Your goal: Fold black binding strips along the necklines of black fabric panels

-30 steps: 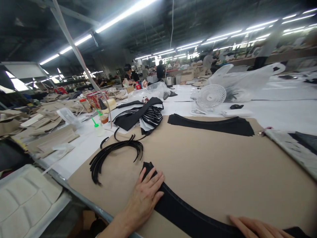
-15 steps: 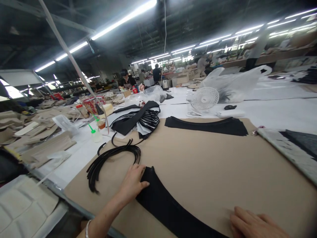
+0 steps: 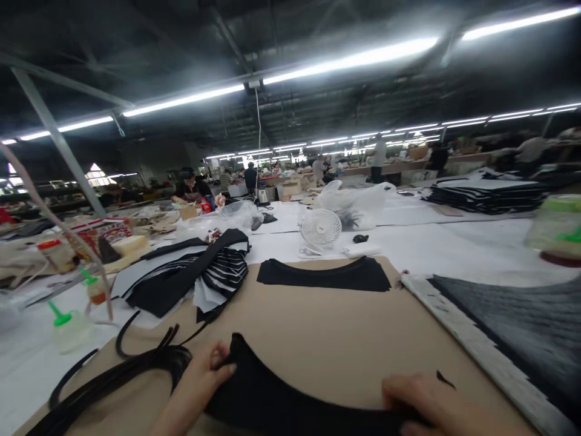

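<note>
A curved black fabric piece (image 3: 272,396) lies on a tan cardboard sheet (image 3: 327,330) at the bottom of the view. My left hand (image 3: 204,375) pinches its left tip, thumb over the edge. My right hand (image 3: 426,406) rests on the right end of the same piece, blurred, with its fingers curled over the cloth. A bundle of thin black curved strips (image 3: 122,375) lies just left of my left hand. A second black curved piece (image 3: 324,275) lies at the far edge of the cardboard.
A pile of black and striped fabric (image 3: 200,275) lies at the left, with green-capped glue bottles (image 3: 68,327) beside it. A small white fan (image 3: 320,229) and plastic bag (image 3: 358,203) stand behind. A grey textured sheet (image 3: 517,327) lies right. Other people work far back.
The view has tilted up and moved nearer the table. My left hand went from lying flat on the fabric tip to pinching it. My right hand has stayed on the right end.
</note>
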Motion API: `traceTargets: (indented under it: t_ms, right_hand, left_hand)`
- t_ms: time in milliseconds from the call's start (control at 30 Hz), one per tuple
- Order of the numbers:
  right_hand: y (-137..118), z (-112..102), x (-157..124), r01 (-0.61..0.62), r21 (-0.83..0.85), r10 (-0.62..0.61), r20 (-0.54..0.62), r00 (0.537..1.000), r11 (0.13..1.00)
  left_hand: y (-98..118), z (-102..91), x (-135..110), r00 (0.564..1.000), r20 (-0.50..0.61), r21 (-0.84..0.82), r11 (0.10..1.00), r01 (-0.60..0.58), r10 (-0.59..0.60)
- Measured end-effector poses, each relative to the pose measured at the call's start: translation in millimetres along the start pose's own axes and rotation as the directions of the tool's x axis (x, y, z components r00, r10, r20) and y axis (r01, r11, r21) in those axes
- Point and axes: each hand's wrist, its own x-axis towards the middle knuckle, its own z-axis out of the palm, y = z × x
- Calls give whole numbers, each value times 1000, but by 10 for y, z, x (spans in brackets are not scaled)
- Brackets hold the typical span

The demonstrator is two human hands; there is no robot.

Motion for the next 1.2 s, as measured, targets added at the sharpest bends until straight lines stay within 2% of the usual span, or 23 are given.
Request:
traceTargets:
  t_ms: [67,100,167,267,367,433,533,633,700,767,833,900,933,1000,1100,1167,1200]
  right_hand:
    - [80,-317,351,-40,-118,41,3,999,992]
    - [152,-443,556,-18,-193,22,15,1000,981]
    - [352,-627,987,-11,-256,7,-15,1000,967]
    - [699,-746,1580,-19,-338,4,-46,999,941]
    - [976,-748,2020,-19,-406,3,-40,999,914]
    - [1102,-725,2219,-15,-440,0,-34,999,898]
    - [1227,-686,2386,-13,-476,-11,-47,999,880]
    - [1279,-656,2428,-22,-496,-32,-100,994,868]
    - [1260,-644,2394,-20,-494,-58,-143,988,869]
    - [1198,-643,2286,-1,-478,-88,-163,983,878]
    - [1106,-660,2061,25,-451,-105,-155,982,892]
    - [1005,-704,1689,36,-417,-94,-120,988,908]
    - [957,-737,1449,32,-398,-76,-95,993,917]
    - [872,-824,879,-6,-365,-11,-46,999,931]
    - [757,-972,-156,-156,-333,157,-23,987,930]
    - [665,-1027,-921,-299,-321,299,-51,953,899]
    - [612,-1025,-1304,-373,-314,370,-71,926,873]
  left_hand:
    - [250,99,442,999,-24,-2,1000,-24,23]
    - [369,148,678,999,-36,5,999,-34,34]
    - [564,244,1148,993,-96,44,997,-61,65]
    - [709,385,1754,976,-192,143,987,-75,102]
    - [708,505,2169,956,-260,253,965,-68,135]
    - [663,563,2338,942,-294,325,944,-59,160]
    - [584,630,2447,919,-338,427,903,-40,201]
    - [533,724,2399,874,-410,526,850,-6,260]
    - [512,828,2308,836,-425,601,799,-27,348]
    - [482,962,2193,824,-328,682,720,-132,462]
    - [436,1097,2063,828,-140,726,625,-287,543]
    - [383,1193,1918,818,35,714,558,-422,574]
    - [356,1218,1850,807,73,702,544,-459,586]
    - [303,1234,1755,780,98,673,536,-509,618]
    - [249,1310,1699,722,37,644,535,-546,691]
    - [278,1483,1581,654,83,634,467,-617,752]
    - [322,1612,1459,636,142,589,451,-670,759]
